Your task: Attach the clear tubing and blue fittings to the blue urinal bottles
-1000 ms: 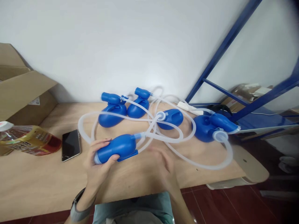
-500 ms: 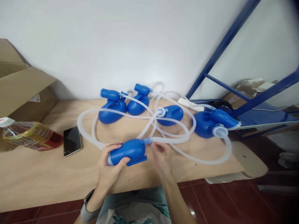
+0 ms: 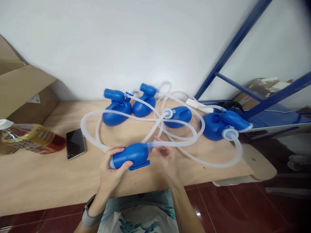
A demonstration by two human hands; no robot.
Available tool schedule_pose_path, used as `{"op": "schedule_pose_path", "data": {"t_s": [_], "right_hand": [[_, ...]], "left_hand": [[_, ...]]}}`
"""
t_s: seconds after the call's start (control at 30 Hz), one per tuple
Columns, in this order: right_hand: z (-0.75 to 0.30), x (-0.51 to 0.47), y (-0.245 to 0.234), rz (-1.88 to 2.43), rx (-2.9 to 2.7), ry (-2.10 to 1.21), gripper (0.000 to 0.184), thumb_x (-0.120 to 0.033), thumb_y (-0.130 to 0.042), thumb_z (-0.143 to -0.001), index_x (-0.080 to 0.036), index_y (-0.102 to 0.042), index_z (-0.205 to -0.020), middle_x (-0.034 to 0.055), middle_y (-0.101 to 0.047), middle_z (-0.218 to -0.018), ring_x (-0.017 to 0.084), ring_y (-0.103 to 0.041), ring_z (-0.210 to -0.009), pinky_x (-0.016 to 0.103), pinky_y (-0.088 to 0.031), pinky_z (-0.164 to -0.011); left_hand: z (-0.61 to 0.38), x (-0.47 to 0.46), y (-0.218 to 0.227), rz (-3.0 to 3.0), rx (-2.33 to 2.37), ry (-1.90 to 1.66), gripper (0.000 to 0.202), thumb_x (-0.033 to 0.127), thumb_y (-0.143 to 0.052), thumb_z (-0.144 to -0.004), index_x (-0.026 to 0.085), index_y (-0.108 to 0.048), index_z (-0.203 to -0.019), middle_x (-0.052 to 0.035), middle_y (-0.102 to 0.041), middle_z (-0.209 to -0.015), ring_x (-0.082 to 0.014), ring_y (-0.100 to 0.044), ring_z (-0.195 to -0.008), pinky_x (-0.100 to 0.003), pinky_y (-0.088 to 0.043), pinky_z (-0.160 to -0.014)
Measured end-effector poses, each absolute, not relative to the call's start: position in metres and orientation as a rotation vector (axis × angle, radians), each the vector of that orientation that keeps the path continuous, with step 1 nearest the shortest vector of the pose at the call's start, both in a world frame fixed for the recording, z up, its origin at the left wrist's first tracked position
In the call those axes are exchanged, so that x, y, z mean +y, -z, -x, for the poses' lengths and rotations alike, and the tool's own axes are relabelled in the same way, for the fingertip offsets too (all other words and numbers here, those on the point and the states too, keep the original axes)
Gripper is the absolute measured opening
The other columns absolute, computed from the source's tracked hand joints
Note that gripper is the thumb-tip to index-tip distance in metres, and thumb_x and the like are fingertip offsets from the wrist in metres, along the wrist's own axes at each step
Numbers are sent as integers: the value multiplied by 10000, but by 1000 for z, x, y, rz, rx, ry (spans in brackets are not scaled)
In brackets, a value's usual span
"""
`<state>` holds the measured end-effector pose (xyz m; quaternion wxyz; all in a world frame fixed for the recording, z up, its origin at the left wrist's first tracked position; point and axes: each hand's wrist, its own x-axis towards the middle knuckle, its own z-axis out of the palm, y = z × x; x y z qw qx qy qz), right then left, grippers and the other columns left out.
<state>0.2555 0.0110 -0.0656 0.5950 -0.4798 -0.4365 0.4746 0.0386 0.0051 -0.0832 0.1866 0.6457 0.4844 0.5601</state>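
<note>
My left hand [image 3: 110, 170] is wrapped round a blue plastic bulb [image 3: 131, 155] held just above the wooden table [image 3: 48, 174]. My right hand [image 3: 164, 157] pinches the clear tube [image 3: 175, 144] where it joins the bulb's narrow end. The tube loops across the table among several other blue bulb-shaped parts: two at the back [image 3: 116, 111] [image 3: 145, 104], one in the middle [image 3: 178, 116], one at the right [image 3: 218, 124].
A black phone [image 3: 75, 147] lies left of my hands. A bottle of amber liquid [image 3: 31, 139] lies on its side at far left, before an open cardboard box [image 3: 21, 94]. A blue metal frame [image 3: 233, 45] stands at the right; red floor tiles lie below.
My right hand came up from below and closed on the tube at the bulb's tip. The left hand with the bulb shifted slightly right and nearer.
</note>
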Motion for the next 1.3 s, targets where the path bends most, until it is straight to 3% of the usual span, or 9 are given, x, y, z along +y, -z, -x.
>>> {"op": "schedule_pose_path", "data": {"t_s": [0.17, 0.27, 0.47, 0.67, 0.9, 0.97, 1.07, 1.17, 1.3], "right_hand": [[-253, 10, 70, 1116, -982, -1118, 163, -384, -842, -812, -250, -824, -903, 35, -813, -880, 248, -775, -862, 422, -655, -873], [-253, 9, 72, 1085, -972, -1176, 205, -404, -828, -835, -252, -830, -973, 53, -839, -988, 265, -790, -943, 451, -646, -946], [-248, 10, 83, 1089, -902, -1146, 236, -449, -846, -826, -238, -818, -928, 80, -850, -1007, 291, -801, -985, 477, -635, -983], [-228, 18, 92, 1002, -685, -1150, 315, -490, -906, -744, -242, -795, -904, 78, -849, -972, 290, -799, -966, 444, -648, -915], [-252, 8, 72, 1120, -1093, -1189, 259, -474, -796, -866, -237, -824, -965, 82, -839, -1019, 287, -790, -975, 426, -649, -866], [-281, 8, 64, 1209, -1318, -1062, 244, -462, -796, -878, -241, -831, -977, 88, -830, -1061, 287, -777, -976, 439, -640, -869], [-350, 34, 52, 1397, -1400, -496, 216, -450, -756, -929, -247, -808, -978, 80, -814, -980, 286, -748, -946, 502, -597, -941], [-429, 90, 47, 1434, -1586, -8, 323, -498, -755, -914, -231, -770, -1096, 139, -755, -1225, 350, -666, -1195, 596, -455, -1131], [-496, 167, 58, 1642, -1865, 27, 581, -567, -640, -976, -131, -621, -1360, 239, -653, -1373, 383, -595, -1328, 529, -450, -1127]], "left_hand": [[-37, 3, 82, -1861, 1328, -1609, 355, 470, -851, -854, 236, -690, -1067, -68, -761, -1085, -273, -749, -1030, -430, -616, -887], [-36, 2, 81, -1857, 1361, -1596, 320, 435, -842, -869, 240, -691, -1072, -65, -756, -1093, -268, -742, -1048, -424, -607, -907], [-40, -2, 81, -1881, 1445, -1500, 330, 460, -821, -877, 243, -689, -1088, -65, -753, -1114, -272, -746, -1055, -418, -617, -901], [-54, -8, 88, -1851, 1516, -1662, 342, 449, -814, -889, 237, -658, -1108, -70, -742, -1117, -273, -735, -1074, -456, -615, -939], [-50, -6, 89, -1719, 1560, -1630, 348, 419, -882, -814, 239, -709, -1057, -52, -756, -1083, -263, -735, -1039, -420, -617, -932], [-40, -3, 87, -1424, 1547, -1574, 318, 441, -849, -842, 242, -722, -1056, -46, -767, -1041, -236, -748, -948, -344, -640, -811], [-18, -4, 81, -1003, 1345, -1405, 322, 478, -769, -898, 235, -745, -1109, -75, -782, -1094, -234, -766, -887, -296, -654, -676], [7, -6, 70, -871, 1209, -1292, 406, 442, -874, -780, 223, -775, -1108, -91, -789, -1138, -243, -772, -856, -278, -664, -634], [35, 5, 44, -722, 1298, -1555, 484, 465, -948, -628, 229, -764, -1009, -31, -791, -951, -172, -704, -671, -231, -608, -476]]}}
